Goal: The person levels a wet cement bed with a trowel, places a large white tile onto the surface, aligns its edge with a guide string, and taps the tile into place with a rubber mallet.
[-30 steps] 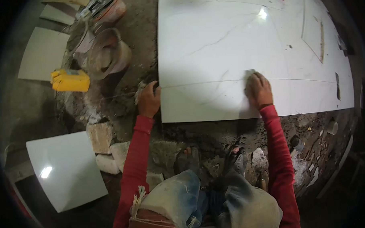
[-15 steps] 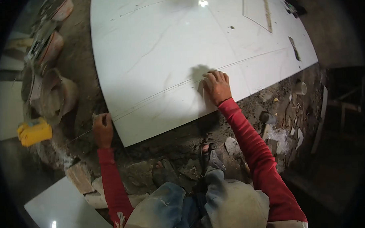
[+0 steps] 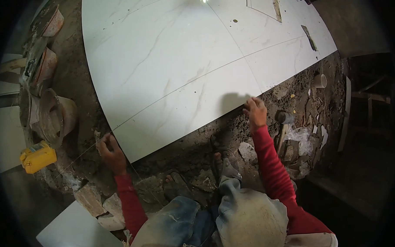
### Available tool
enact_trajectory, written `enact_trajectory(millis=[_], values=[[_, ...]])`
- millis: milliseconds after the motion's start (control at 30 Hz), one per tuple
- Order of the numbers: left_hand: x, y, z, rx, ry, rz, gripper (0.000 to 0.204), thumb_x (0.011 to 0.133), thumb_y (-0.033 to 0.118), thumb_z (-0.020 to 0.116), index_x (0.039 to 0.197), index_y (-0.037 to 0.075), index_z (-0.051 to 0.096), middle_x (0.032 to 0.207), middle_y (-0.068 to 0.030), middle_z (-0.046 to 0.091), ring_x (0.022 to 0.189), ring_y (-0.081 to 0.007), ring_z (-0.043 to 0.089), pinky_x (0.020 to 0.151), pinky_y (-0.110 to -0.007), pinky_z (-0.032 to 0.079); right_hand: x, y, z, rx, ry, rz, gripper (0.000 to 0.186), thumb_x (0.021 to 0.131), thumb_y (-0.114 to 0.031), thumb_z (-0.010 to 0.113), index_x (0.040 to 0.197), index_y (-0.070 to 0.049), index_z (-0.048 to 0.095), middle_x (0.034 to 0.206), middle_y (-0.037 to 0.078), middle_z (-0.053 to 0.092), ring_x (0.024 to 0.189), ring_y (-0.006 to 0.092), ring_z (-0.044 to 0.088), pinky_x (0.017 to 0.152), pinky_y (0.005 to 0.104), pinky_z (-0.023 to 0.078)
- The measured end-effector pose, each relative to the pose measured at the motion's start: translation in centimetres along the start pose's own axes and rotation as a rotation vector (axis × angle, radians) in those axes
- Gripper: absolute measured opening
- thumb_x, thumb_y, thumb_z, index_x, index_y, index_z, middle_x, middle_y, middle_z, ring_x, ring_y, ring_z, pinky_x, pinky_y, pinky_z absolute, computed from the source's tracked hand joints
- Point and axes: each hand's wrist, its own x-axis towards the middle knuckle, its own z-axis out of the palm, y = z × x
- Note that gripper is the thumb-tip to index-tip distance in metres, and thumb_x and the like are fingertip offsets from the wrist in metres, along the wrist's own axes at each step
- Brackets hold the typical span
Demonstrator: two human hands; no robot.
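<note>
Large glossy white tiles [image 3: 169, 50] with grey veins lie on the ground before me. A thin string [image 3: 79, 156] runs from the lower left toward their left edge. My left hand [image 3: 112, 154] is beside that edge, near the front corner, thumb and fingers pinched together at the string. Its fingertips partly hide the grip. By the tiles' front edge hovers my right hand [image 3: 255, 111], fingers loosely bent and a little apart, nothing visible in them. To its right lies a mallet [image 3: 285, 117] with a dark head and wooden handle.
Dirty buckets [image 3: 66, 113] and a yellow container [image 3: 38, 157] stand at the left. Broken pieces [image 3: 89, 199] and another white tile [image 3: 77, 230] lie lower left. Right of the tiles are clear plastic [image 3: 299, 137] and a white cup-like piece [image 3: 320, 81]. A dark strip [image 3: 309, 37] rests on the tiles.
My right hand has moved back from above the tile to its front edge, and its fingers have loosened. The left hand stays near the corner. The view has shifted slightly.
</note>
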Motion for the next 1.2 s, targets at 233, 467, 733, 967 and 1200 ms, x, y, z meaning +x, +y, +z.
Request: enact_trajectory(millis=[233,467,733,967,1200], values=[[-8.1,3.0,-1.4,-0.568,-0.118,-0.764,0.033,0.098,0.03,0.055,0.121,0.007,0.058,0.113,-0.0029,0.059,0.101,-0.0151,0.057,0.084,-0.033,0.045,-0.8,1.7,-2.0,0.521,-0.144,0.258,0.047,0.096,-0.019,0.057,0.132,0.007,0.045,0.12,0.017,0.059,0.111,0.026,0.06,0.09,0.0351,0.052],[-11.5,2.7,-3.2,-1.293,-0.028,-1.109,0.04,0.096,0.03,0.056,0.129,0.009,0.048,0.121,-0.0067,0.053,0.123,-0.0242,0.048,0.104,-0.046,0.038,1.1,2.8,-2.6,0.651,-0.139,0.392,0.049,0.098,-0.023,0.053,0.138,0.004,0.04,0.136,0.016,0.046,0.125,0.0284,0.048,0.106,0.0434,0.043],[-9.9,3.8,-3.0,-1.356,0.094,-1.376,0.058,0.095,0.031,0.058,0.142,0.004,0.035,0.137,-0.011,0.043,0.131,-0.0263,0.04,0.107,-0.043,0.035,0.1,1.2,-2.7,0.594,-0.152,0.391,0.056,0.101,-0.025,0.046,0.145,0.005,0.028,0.143,0.02,0.038,0.134,0.0319,0.041,0.111,0.0453,0.038],[-10.0,3.0,-2.0,-1.416,0.178,-1.398,0.05,0.092,0.029,0.06,0.135,0.007,0.044,0.137,-0.0093,0.045,0.129,-0.0247,0.042,0.103,-0.041,0.036,1.4,1.6,-4.0,0.516,-0.161,0.344,0.05,0.098,-0.027,0.052,0.138,0.0,0.042,0.13,0.017,0.052,0.122,0.0299,0.053,0.099,0.0395,0.047],[-9.3,1.8,-2.5,-1.389,0.217,-1.496,0.021,0.085,0.015,0.06,0.1,0.006,0.049,0.109,-0.013,0.049,0.099,-0.0225,0.051,0.078,-0.036,0.044,2.3,0.0,-2.3,-0.126,0.026,0.046,0.042,0.091,-0.026,0.064,0.12,0.002,0.052,0.112,0.015,0.057,0.098,0.0265,0.06,0.084,0.038,0.05]])
